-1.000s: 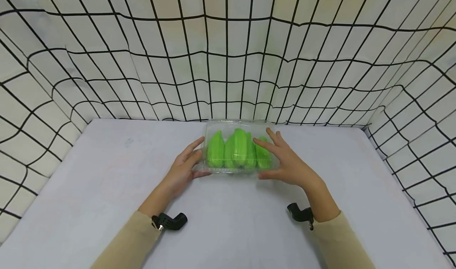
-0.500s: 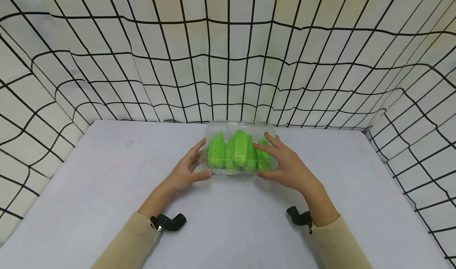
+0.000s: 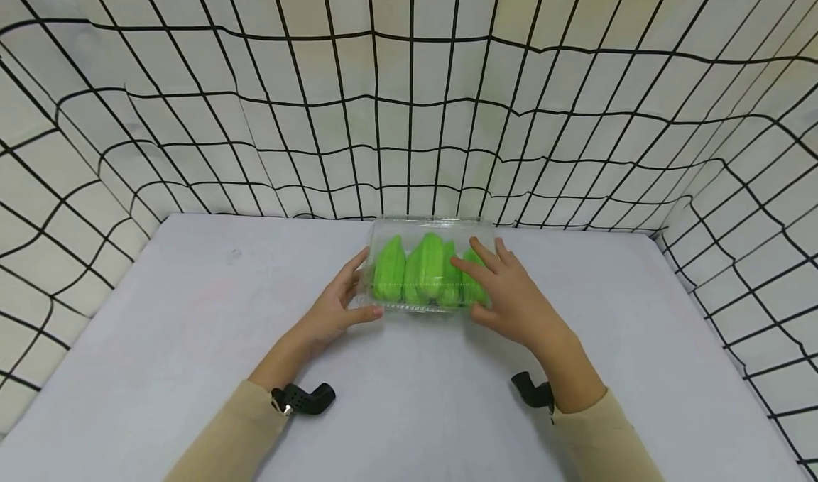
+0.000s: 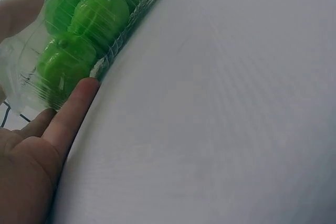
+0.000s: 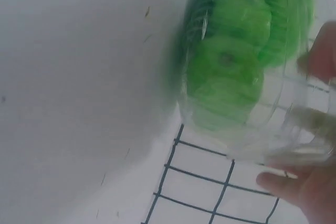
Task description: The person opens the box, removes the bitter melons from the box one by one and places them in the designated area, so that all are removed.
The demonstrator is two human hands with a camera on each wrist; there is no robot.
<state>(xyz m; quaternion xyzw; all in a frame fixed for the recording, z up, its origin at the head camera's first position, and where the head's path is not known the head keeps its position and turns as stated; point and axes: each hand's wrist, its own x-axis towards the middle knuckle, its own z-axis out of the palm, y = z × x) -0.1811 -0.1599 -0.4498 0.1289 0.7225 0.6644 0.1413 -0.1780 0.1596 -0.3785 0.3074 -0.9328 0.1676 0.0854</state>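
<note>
A clear plastic clamshell box [image 3: 418, 307] lies at the far side of the white table. Several bright green, elongated, ribbed fruit- or vegetable-like pieces [image 3: 431, 267] show through its lid; their exact kind cannot be told. My left hand [image 3: 332, 311] rests against the box's left side, thumb at the front left corner and fingers extended along the side. Over the right end of the lid, my right hand [image 3: 511, 294] has its fingers spread. In the right wrist view its fingertips [image 5: 281, 184] appear beside the box's end, but blur hides whether they touch.
Black netting [image 3: 409, 102] over pale walls surrounds the table [image 3: 409, 404] at the back and both sides. The box stands close to the table's back edge. A black wrist-worn device [image 3: 305, 400] sits on the left wrist, another [image 3: 532, 390] on the right.
The left thumb has shifted up along the box's front left corner. My right hand has turned slightly, its thumb moving right from the front edge. The box stays in place.
</note>
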